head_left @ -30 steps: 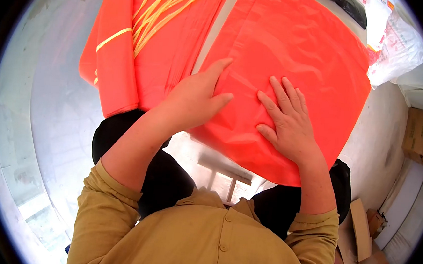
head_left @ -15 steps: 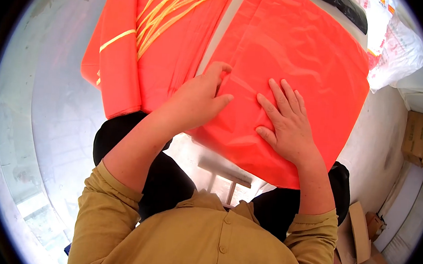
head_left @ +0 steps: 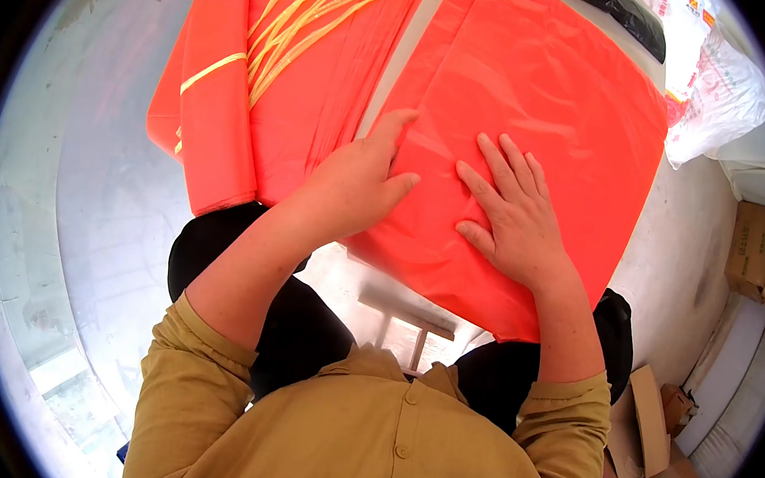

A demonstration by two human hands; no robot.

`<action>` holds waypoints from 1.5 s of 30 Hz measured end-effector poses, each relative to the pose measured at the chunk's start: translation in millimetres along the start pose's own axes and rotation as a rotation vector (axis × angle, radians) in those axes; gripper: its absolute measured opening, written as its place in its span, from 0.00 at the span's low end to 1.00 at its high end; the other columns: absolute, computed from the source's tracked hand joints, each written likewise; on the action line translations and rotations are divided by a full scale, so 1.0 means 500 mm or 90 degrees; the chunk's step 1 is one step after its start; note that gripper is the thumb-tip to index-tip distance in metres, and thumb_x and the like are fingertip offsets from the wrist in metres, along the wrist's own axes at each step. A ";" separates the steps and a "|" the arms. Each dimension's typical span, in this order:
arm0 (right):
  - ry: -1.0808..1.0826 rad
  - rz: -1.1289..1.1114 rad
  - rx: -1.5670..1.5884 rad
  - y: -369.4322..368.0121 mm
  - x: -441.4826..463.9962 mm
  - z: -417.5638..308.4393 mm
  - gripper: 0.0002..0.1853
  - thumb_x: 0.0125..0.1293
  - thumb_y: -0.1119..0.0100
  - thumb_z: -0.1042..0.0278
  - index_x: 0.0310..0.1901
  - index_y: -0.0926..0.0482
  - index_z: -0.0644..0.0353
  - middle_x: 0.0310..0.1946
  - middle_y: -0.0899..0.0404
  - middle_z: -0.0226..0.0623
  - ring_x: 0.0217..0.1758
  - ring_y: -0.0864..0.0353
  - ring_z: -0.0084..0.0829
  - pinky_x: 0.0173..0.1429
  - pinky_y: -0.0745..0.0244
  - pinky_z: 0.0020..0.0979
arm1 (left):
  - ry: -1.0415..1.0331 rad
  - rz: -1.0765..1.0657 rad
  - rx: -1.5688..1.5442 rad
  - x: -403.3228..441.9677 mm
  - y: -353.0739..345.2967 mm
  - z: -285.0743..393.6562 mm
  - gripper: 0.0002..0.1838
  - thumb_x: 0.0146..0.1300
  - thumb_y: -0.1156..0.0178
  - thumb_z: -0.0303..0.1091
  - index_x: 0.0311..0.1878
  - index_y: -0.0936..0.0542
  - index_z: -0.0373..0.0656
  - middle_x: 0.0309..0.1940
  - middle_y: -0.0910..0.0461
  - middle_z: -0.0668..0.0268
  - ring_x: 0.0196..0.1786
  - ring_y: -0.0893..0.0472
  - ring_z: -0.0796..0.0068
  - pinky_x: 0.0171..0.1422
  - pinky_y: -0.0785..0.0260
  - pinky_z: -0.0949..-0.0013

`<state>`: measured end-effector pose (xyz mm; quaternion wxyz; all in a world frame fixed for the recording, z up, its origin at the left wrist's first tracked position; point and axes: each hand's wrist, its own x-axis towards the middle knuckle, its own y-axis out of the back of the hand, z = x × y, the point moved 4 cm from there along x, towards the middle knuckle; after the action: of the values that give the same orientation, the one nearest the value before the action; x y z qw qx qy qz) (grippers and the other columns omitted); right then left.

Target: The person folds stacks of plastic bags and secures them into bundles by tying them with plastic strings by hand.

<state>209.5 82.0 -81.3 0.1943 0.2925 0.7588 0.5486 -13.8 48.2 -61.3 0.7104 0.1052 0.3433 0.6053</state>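
Observation:
A large sheet of red plastic film (head_left: 566,101) lies over the right part of the work surface, with wrinkles across it. My left hand (head_left: 360,176) rests at its left edge, thumb and index finger apart. On the middle of the film, my right hand (head_left: 515,212) lies flat with its fingers spread. Left of a pale strip is a stack of red film (head_left: 322,86), with several yellow ties (head_left: 303,33) lying loose on it. A folded red bundle (head_left: 216,132) with a yellow band round it lies at the stack's left edge.
Black plastic (head_left: 619,17) lies at the far right edge of the surface. White printed bags (head_left: 724,93) are at the upper right. Cardboard boxes (head_left: 751,248) and a flattened piece of cardboard (head_left: 652,422) are at the right. A stand (head_left: 408,315) shows between my knees.
My right hand has shifted slightly left and away from me, and the red film's near right edge has moved left with it. My left hand stays almost in place.

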 end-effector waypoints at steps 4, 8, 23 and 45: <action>0.005 0.010 0.008 0.000 0.001 0.001 0.35 0.65 0.29 0.52 0.74 0.23 0.48 0.84 0.40 0.41 0.89 0.48 0.47 0.89 0.53 0.53 | 0.001 -0.027 0.035 -0.007 0.007 0.008 0.37 0.70 0.35 0.28 0.81 0.35 0.47 0.31 0.24 0.61 0.35 0.23 0.68 0.45 0.27 0.64; 0.007 0.015 0.012 -0.003 -0.002 0.006 0.35 0.65 0.29 0.52 0.73 0.23 0.48 0.84 0.39 0.42 0.89 0.47 0.47 0.89 0.52 0.53 | 0.006 -0.102 -0.021 -0.027 0.014 0.023 0.33 0.69 0.34 0.28 0.77 0.28 0.47 0.30 0.25 0.65 0.34 0.26 0.75 0.42 0.29 0.68; 0.005 0.023 0.025 0.001 0.001 0.001 0.34 0.65 0.28 0.53 0.72 0.21 0.50 0.82 0.36 0.41 0.88 0.45 0.48 0.89 0.51 0.53 | 0.012 -0.449 -0.293 -0.044 0.009 0.023 0.12 0.71 0.36 0.25 0.56 0.14 0.39 0.33 0.21 0.78 0.34 0.28 0.91 0.37 0.34 0.79; -0.028 0.035 0.445 0.096 -0.118 -0.002 0.43 0.58 0.22 0.54 0.73 0.27 0.63 0.70 0.24 0.51 0.72 0.23 0.52 0.75 0.28 0.45 | 0.078 -0.212 -0.725 0.019 -0.016 0.011 0.09 0.77 0.41 0.28 0.54 0.16 0.38 0.48 0.12 0.66 0.49 0.13 0.78 0.55 0.17 0.72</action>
<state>264.4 53.6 -36.9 0.0843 0.3733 0.8882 0.2542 -3.8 56.6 -65.5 0.7192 -0.3826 0.0164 0.5797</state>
